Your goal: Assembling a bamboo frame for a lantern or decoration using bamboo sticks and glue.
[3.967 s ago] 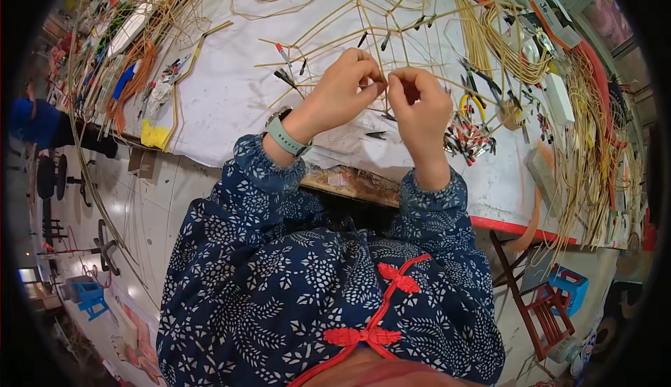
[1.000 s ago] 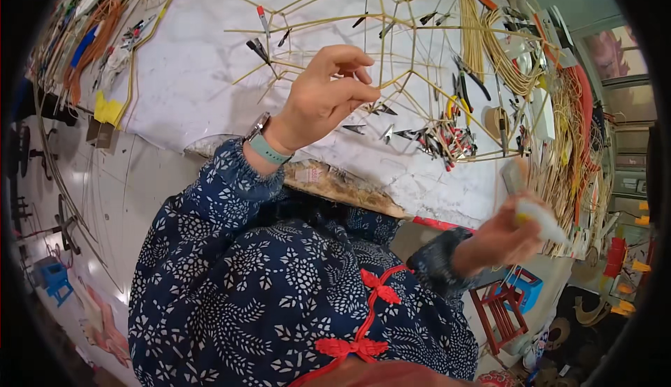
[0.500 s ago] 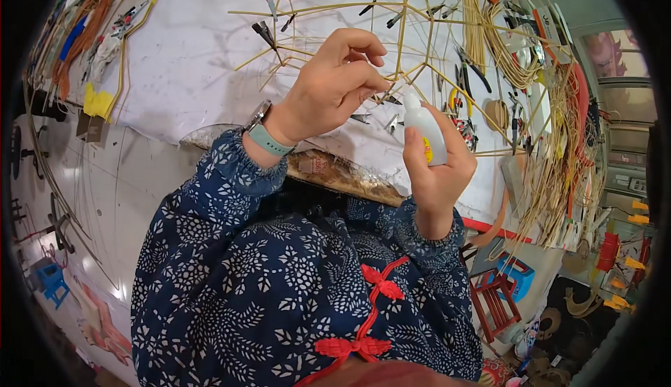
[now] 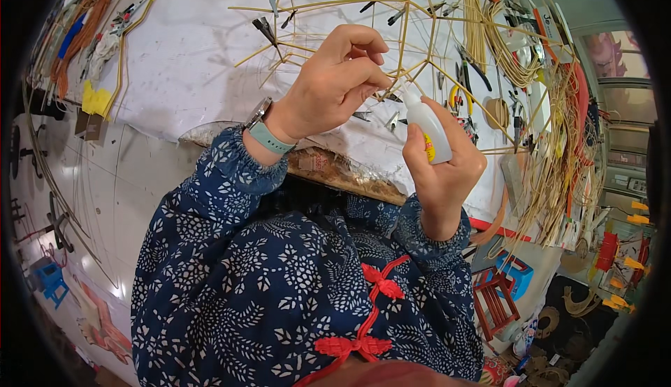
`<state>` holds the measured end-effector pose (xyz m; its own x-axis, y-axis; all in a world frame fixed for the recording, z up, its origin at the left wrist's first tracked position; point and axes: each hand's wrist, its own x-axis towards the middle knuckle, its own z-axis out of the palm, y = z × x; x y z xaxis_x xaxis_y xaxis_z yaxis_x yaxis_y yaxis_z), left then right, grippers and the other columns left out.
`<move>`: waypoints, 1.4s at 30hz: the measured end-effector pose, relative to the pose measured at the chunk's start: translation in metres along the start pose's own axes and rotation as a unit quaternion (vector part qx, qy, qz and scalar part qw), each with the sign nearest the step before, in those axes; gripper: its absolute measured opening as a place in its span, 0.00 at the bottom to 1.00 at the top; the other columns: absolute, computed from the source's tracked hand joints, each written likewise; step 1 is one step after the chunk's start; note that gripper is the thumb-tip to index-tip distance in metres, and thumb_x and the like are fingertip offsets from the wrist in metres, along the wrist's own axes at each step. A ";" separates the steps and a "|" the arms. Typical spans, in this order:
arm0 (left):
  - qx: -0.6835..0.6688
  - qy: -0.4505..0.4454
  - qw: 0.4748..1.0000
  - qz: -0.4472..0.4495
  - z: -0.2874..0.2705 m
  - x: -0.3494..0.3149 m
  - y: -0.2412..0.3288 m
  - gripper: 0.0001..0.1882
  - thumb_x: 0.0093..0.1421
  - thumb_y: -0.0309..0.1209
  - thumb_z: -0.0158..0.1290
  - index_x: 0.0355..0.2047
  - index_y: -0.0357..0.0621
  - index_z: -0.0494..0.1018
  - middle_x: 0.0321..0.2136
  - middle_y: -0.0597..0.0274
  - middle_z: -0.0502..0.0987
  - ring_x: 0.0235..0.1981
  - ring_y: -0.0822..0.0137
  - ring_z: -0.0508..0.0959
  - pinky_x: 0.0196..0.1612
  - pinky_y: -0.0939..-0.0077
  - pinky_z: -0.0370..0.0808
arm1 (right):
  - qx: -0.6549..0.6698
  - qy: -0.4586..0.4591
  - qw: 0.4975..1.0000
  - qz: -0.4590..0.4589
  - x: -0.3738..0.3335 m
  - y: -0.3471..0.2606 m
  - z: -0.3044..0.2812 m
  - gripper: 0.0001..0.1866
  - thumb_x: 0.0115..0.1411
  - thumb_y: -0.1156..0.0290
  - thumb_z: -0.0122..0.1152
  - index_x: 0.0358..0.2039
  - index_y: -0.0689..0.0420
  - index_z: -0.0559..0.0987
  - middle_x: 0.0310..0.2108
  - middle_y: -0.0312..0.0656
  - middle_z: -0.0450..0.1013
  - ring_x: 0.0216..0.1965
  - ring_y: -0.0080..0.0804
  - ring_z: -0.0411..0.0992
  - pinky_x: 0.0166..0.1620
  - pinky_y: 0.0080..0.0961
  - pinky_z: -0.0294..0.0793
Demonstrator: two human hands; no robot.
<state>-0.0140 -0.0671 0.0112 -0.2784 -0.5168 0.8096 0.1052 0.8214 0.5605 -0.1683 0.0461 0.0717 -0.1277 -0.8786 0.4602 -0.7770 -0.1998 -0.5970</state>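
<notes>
A light frame of thin bamboo strips (image 4: 407, 27) stands on the white-covered table, with small clips on several of its joints. My left hand (image 4: 339, 79), a watch on its wrist, pinches a strip low on the near side of this frame; the fingertips partly hide the spot. In my right hand (image 4: 447, 167) is a small white squeeze bottle (image 4: 428, 125) with a yellow label. Its nozzle tilts up and left, close to the joint beside my left fingertips. Whether the nozzle touches the bamboo I cannot tell.
Pliers (image 4: 475, 72), loose clips and a tape roll (image 4: 497, 113) lie right of the frame. Bundles of bamboo strips (image 4: 559, 170) hang over the table's right edge. Orange strip coils (image 4: 87, 45) lie far left. A ragged brown edge (image 4: 342, 174) runs in front of me.
My right hand has shifted slightly right, and the bottle leans a little more to the left. My left hand has hardly moved.
</notes>
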 end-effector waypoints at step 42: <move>0.187 -0.055 0.980 -0.047 -0.005 0.009 0.012 0.07 0.52 0.20 0.59 0.32 0.40 0.74 0.44 0.53 0.71 0.36 0.60 0.75 0.40 0.71 0.72 | 0.024 0.355 0.931 0.084 0.042 0.228 -0.119 0.17 0.55 0.71 0.66 0.42 0.65 0.75 0.30 0.40 0.73 0.32 0.30 0.71 0.39 0.23 0.71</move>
<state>-0.0109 -0.0630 0.0263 -0.3736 -0.5817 0.7225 -0.2765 0.8133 0.5119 -0.4246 0.0151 0.0335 -0.6339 -0.3946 0.6651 -0.6825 -0.1191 -0.7211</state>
